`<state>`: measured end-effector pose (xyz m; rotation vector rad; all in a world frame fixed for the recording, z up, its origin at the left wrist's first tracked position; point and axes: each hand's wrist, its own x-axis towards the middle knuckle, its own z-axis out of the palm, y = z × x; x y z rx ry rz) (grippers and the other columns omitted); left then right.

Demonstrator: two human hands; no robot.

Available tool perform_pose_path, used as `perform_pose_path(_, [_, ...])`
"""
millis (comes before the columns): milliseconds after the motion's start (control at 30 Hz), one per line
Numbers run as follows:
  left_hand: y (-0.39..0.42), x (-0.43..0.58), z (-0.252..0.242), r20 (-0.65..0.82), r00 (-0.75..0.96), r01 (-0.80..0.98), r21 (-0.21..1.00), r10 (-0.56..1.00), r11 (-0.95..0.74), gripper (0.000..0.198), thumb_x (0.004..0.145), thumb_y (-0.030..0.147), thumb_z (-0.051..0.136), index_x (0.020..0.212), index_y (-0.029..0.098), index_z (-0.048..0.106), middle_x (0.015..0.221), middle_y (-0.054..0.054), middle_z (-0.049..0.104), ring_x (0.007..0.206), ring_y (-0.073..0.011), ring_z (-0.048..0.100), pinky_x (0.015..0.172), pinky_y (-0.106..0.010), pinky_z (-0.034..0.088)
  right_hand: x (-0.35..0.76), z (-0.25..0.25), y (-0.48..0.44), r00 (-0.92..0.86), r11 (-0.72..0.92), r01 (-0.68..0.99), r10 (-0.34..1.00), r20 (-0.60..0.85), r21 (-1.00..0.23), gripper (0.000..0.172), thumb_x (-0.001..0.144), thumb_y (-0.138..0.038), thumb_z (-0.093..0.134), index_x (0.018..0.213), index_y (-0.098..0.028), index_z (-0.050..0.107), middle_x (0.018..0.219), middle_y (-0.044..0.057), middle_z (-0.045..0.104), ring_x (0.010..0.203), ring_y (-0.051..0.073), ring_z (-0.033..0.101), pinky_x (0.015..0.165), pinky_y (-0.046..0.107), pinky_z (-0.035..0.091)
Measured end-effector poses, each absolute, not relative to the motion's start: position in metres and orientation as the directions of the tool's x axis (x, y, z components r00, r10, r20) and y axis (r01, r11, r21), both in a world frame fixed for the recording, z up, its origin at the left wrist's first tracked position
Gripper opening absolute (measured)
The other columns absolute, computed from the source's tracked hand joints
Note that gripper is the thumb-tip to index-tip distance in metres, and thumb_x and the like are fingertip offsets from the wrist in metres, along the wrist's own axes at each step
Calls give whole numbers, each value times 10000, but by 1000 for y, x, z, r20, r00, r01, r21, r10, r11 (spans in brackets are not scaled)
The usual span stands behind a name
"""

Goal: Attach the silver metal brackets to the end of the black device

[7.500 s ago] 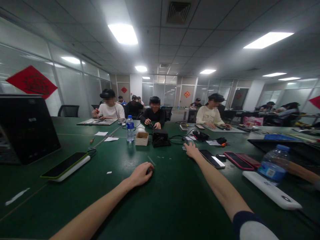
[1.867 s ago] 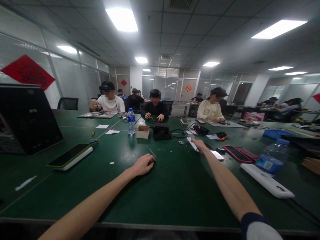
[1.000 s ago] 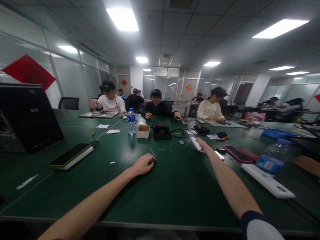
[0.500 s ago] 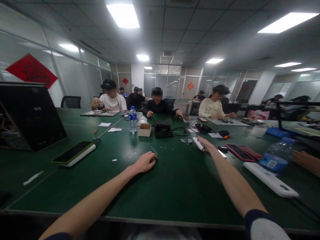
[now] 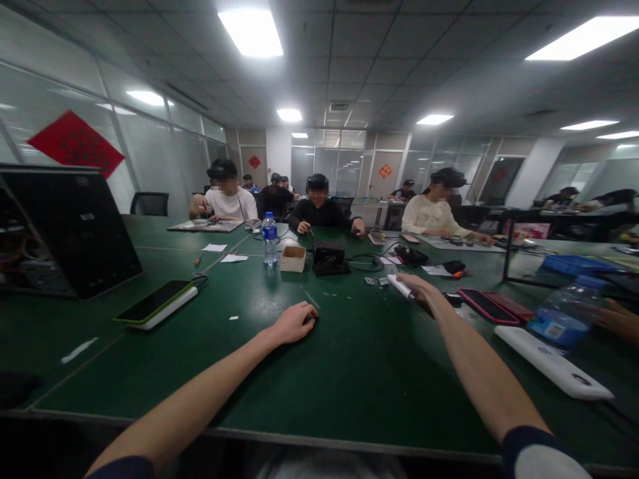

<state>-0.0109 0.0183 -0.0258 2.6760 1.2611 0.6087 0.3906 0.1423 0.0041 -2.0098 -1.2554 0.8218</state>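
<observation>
My left hand (image 5: 295, 323) rests on the green table (image 5: 319, 379) with its fingers curled inward. A dark spot shows between thumb and fingers, too small to tell whether it is an object. Farther out on the right, my right hand (image 5: 420, 289) grips a white, elongated object (image 5: 400, 286), whose left end sticks out past the fingers. Small metallic pieces (image 5: 375, 281) lie just left of that object. A thin clear strip (image 5: 311, 299) lies close beyond my left fingertips.
A phone (image 5: 157, 303) on a white block lies left; a black computer case (image 5: 74, 229) stands behind it. Ahead are a water bottle (image 5: 269, 238), a small box (image 5: 293, 259) and a black device (image 5: 330, 258). At right are a white power bank (image 5: 552, 362), a large bottle (image 5: 566, 313) and a co-worker's hand (image 5: 619, 316).
The whole view has shifted slightly, with the scene sliding right. Both my hands keep nearly the same place and grip. The seated person at far right has reached a hand farther right.
</observation>
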Motion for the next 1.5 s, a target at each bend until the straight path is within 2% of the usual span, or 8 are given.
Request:
perform_pose_path(233, [17, -11, -24, 305, 573, 715, 267, 760, -646, 185, 855, 182, 504, 1011, 198, 602, 975, -36, 628, 899, -177, 606, 794, -273, 472, 393, 13, 142, 384, -325, 786, 923, 4, -526, 403, 647, -318, 743, 945, -69, 636, 1064, 242, 614, 1114, 379, 553, 826, 376, 488])
perform_pose_path(333, [15, -10, -22, 295, 571, 719, 270, 766, -640, 184, 855, 184, 500, 1008, 197, 603, 966, -36, 628, 893, -178, 607, 793, -274, 475, 389, 9, 137, 341, -299, 888, 938, 65, -350, 475, 620, -275, 780, 1019, -71, 624, 1161, 273, 566, 1119, 402, 551, 878, 434, 470])
perform_pose_path(600, [13, -10, -19, 289, 573, 716, 280, 767, -640, 180, 857, 181, 502, 1005, 197, 603, 973, -42, 628, 889, -186, 610, 787, -285, 479, 383, 2, 128, 298, -271, 942, 947, 121, -199, 602, 718, -285, 733, 1225, -102, 467, 1233, 237, 481, 1143, 373, 533, 911, 431, 461])
perform_pose_path(833, [15, -10, -22, 292, 570, 720, 273, 768, -638, 173, 854, 173, 508, 1000, 195, 598, 965, -40, 625, 892, -187, 610, 797, -287, 478, 377, 15, 119, 305, -261, 935, 938, 166, -242, 594, 713, -322, 729, 1200, -78, 492, 1215, 235, 510, 1133, 368, 535, 888, 395, 462])
perform_pose_path(933, [15, -10, -23, 297, 557, 718, 297, 776, -629, 205, 859, 201, 513, 1055, 198, 577, 990, -41, 615, 903, -188, 606, 806, -296, 478, 354, 24, 106, 279, -220, 908, 953, 121, -357, 419, 670, -333, 758, 987, -102, 612, 1011, 175, 630, 1017, 325, 597, 781, 323, 479])
perform_pose_path(1067, [11, -9, -19, 328, 503, 714, 364, 800, -598, 294, 885, 304, 525, 1157, 192, 526, 1040, -55, 594, 906, -200, 604, 791, -317, 486, 295, 28, 72, -151, 97, 894, 984, -90, -437, 291, 730, -424, 669, 670, -142, 635, 638, 58, 631, 689, 210, 630, 549, 233, 416])
perform_pose_path(1333, [11, -7, -16, 333, 537, 700, 337, 775, -630, 229, 931, 189, 431, 1114, 184, 568, 1058, -72, 642, 992, -201, 596, 875, -316, 463, 188, 10, 8, -439, 241, 745, 879, -185, -623, 323, 743, -518, 656, 758, -199, 614, 596, 23, 659, 510, 187, 608, 430, 253, 429])
perform_pose_path(1500, [13, -7, -18, 325, 529, 725, 307, 784, -617, 256, 936, 165, 399, 1113, 202, 581, 1066, -66, 651, 1005, -208, 584, 887, -333, 452, 209, 9, 32, -315, 323, 796, 943, 105, -512, 422, 777, -629, 571, 769, -212, 638, 782, 65, 684, 727, 225, 648, 621, 290, 495])
